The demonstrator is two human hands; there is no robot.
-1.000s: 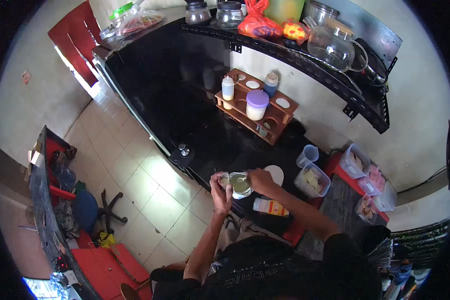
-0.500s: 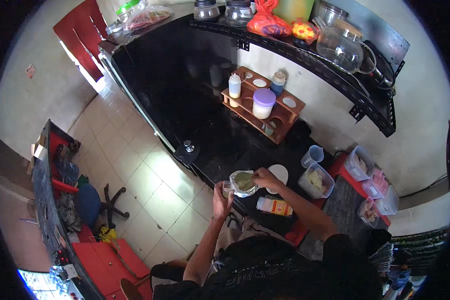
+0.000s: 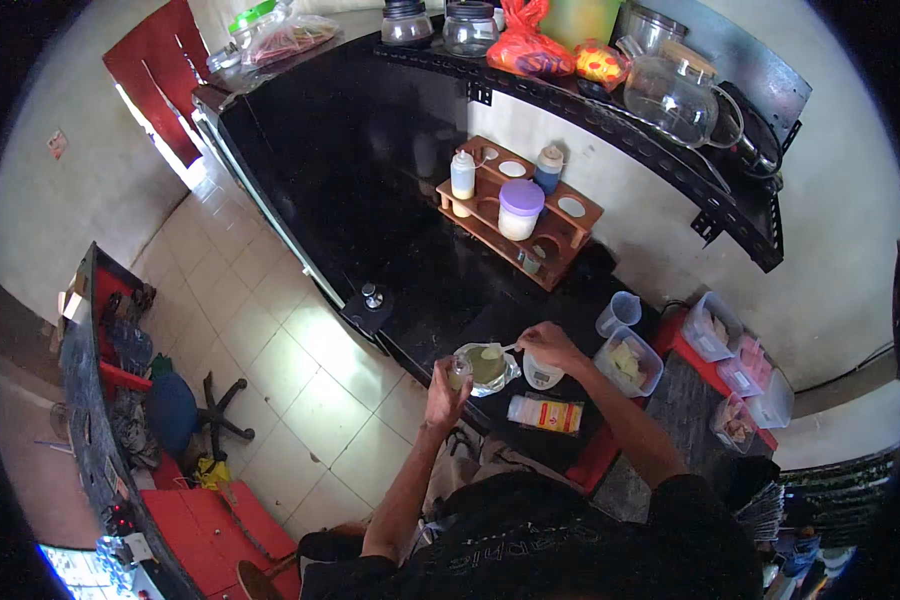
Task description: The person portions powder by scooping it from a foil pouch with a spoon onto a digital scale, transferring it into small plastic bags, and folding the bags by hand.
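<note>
Black counter (image 3: 425, 285) beneath my right hand (image 3: 552, 345): white scale (image 3: 542, 376) just beside it, packet (image 3: 545, 413) nearer me, wooden rack (image 3: 575, 245) beyond, jug (image 3: 620, 314) and tub (image 3: 654, 376) off right.

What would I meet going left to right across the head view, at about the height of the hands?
Blue chair → left hand → foil container with greenish contents → right hand → clear tub with pale green pieces.

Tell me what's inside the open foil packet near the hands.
Inside the foil packet, greenish material shows; a pale spoon, held by the right hand, reaches over or into it. The material covers the packet's bottom, so that cannot be seen.
</note>
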